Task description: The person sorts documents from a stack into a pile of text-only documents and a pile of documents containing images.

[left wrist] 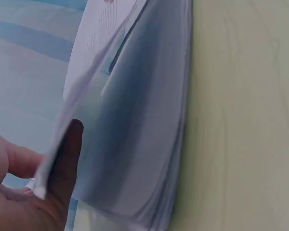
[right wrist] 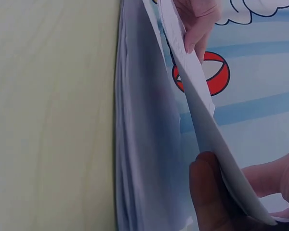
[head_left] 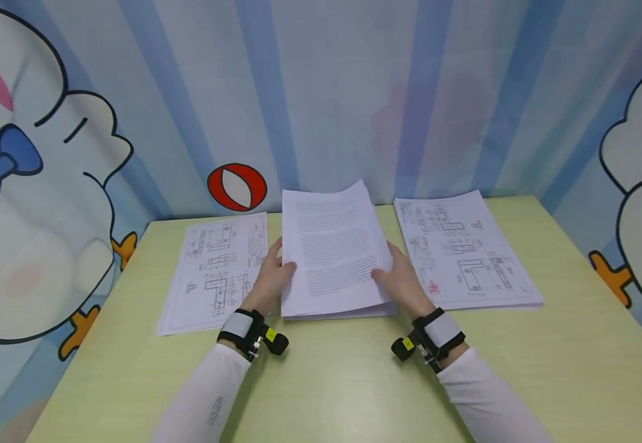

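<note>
A bundle of printed paper sheets (head_left: 334,246) is raised above the middle paper stack (head_left: 343,315), its text side up. My left hand (head_left: 272,275) grips its left edge, thumb on top and fingers beneath. At the opposite edge my right hand (head_left: 401,277) pinches the same sheets in the same way. In the left wrist view, the fingers (left wrist: 70,159) show under the lifted sheets, with a gap down to the stack (left wrist: 149,125). The right wrist view shows the lifted bundle (right wrist: 202,106) tilted over the stack (right wrist: 144,125).
Drawing sheets (head_left: 215,271) lie on the left, with another pile of drawings (head_left: 465,252) on the right. All rest on a pale yellow-green table (head_left: 332,381). Behind it hangs a striped blue curtain (head_left: 343,92) with cartoon figures.
</note>
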`<action>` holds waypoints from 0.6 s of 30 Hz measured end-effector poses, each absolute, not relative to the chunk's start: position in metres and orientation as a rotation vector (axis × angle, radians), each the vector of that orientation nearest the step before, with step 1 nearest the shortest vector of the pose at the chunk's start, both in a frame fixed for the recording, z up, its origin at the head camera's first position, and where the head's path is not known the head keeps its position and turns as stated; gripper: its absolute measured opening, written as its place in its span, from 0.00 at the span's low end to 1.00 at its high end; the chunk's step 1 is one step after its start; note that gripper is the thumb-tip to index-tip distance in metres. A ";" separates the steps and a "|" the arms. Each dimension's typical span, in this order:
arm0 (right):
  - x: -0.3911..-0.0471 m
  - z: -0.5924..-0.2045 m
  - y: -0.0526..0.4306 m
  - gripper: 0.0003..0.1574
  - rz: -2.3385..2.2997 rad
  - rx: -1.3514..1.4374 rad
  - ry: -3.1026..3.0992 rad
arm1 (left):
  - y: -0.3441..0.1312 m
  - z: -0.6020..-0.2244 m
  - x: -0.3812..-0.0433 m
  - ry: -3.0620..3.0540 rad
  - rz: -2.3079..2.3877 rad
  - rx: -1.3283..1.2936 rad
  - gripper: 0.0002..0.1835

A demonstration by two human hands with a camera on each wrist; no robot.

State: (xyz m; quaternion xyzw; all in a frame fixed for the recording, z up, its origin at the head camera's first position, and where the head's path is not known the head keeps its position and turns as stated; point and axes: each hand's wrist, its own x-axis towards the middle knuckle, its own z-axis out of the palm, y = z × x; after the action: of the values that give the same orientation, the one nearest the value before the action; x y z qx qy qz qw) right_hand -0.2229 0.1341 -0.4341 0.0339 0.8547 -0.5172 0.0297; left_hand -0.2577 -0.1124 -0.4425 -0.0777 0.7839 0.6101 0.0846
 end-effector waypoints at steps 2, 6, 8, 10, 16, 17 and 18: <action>-0.222 -0.438 0.139 0.46 -1.561 0.107 2.653 | -0.109 -0.446 -0.261 2.354 1.769 -0.224 0.37; -0.221 -0.446 0.147 0.49 -1.458 0.096 2.713 | -0.106 -0.449 -0.264 2.391 1.660 -0.193 0.36; -0.220 -0.448 0.150 0.49 -1.402 0.079 2.743 | -0.106 -0.449 -0.265 2.425 1.603 -0.189 0.36; -0.220 -0.449 0.151 0.47 -1.350 0.071 2.761 | -0.107 -0.449 -0.265 2.454 1.563 -0.198 0.35; -0.222 -0.451 0.153 0.35 -1.226 0.084 2.781 | -0.110 -0.447 -0.266 2.565 1.438 -0.241 0.30; -0.223 -0.451 0.153 0.33 -1.198 0.086 2.785 | -0.110 -0.446 -0.265 2.570 1.423 -0.248 0.29; -0.223 -0.451 0.153 0.30 -1.171 0.088 2.788 | -0.110 -0.444 -0.265 2.572 1.411 -0.255 0.29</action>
State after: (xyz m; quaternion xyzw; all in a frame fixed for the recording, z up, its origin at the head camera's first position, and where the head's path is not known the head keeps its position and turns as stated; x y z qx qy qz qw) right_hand -0.2229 0.1534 -0.4512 0.0289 0.9201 -0.3863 0.0581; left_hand -0.2653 -0.1105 -0.4445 -0.0860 0.8691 0.4770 0.0984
